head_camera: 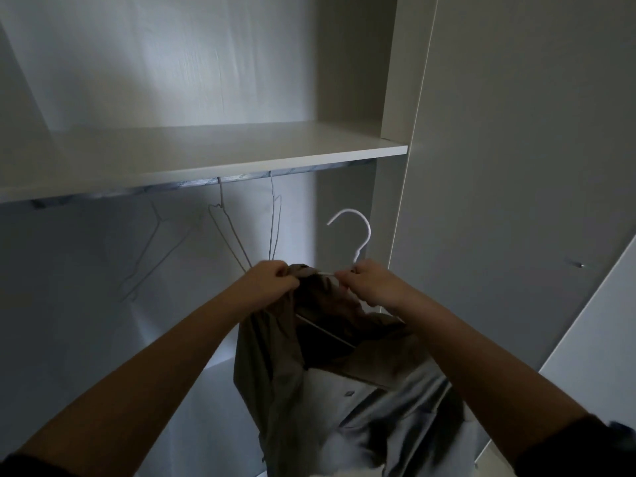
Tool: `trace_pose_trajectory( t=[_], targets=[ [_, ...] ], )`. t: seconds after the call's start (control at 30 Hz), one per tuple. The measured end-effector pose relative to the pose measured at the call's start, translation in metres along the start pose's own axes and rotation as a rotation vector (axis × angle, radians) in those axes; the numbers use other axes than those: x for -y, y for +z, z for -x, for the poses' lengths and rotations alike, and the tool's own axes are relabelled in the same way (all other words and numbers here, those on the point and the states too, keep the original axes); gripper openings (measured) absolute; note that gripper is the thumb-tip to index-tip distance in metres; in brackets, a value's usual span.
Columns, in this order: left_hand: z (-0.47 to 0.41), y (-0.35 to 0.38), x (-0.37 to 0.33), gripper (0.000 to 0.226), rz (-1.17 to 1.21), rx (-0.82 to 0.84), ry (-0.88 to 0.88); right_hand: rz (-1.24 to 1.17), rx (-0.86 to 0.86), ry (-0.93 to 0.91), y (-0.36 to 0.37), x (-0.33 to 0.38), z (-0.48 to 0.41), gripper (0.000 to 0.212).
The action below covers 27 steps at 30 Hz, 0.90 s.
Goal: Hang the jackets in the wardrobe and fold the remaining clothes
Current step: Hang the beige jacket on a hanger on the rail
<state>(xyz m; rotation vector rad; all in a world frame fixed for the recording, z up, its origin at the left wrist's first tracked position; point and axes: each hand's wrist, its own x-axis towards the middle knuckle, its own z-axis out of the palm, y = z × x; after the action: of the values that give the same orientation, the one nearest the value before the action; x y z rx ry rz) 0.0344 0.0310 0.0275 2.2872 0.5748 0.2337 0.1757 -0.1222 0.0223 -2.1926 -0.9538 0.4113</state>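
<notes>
Gripping the collar of an olive-brown jacket (275, 366), the left hand (272, 278) is curling tightly, while the right hand (370, 284) is pinching a white hanger (358, 232) just under its hook. The jacket is hanging from both hands below the wardrobe rail (192, 182). Two bare wire hangers (227, 232) are dangling from that rail, just behind the left hand.

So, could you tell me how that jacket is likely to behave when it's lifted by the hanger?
Probably floppy: the jacket hangs in loose folds below the left hand gripping its fabric. It may slip along the white hanger, whose thin bar looks smooth. Seemingly light: the hanger shows no bend.
</notes>
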Motion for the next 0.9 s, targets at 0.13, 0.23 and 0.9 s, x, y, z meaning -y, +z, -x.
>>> trace_pose_trajectory(
  t=[0.13, 0.23, 0.9],
  targets=[
    [0.001, -0.014, 0.013, 0.015, 0.057, 0.04, 0.111, -0.07, -0.018, -0.051, -0.016, 0.006, 0.004, 0.033],
    [-0.013, -0.032, 0.022, 0.012, -0.292, -0.285, 0.332, -0.061, -0.006, -0.09, -0.032, 0.013, 0.007, 0.038],
    [-0.046, 0.007, 0.004, 0.028, 0.048, -0.432, 0.473, -0.08, -0.014, -0.207, -0.09, -0.023, 0.01, 0.04]
  ],
)
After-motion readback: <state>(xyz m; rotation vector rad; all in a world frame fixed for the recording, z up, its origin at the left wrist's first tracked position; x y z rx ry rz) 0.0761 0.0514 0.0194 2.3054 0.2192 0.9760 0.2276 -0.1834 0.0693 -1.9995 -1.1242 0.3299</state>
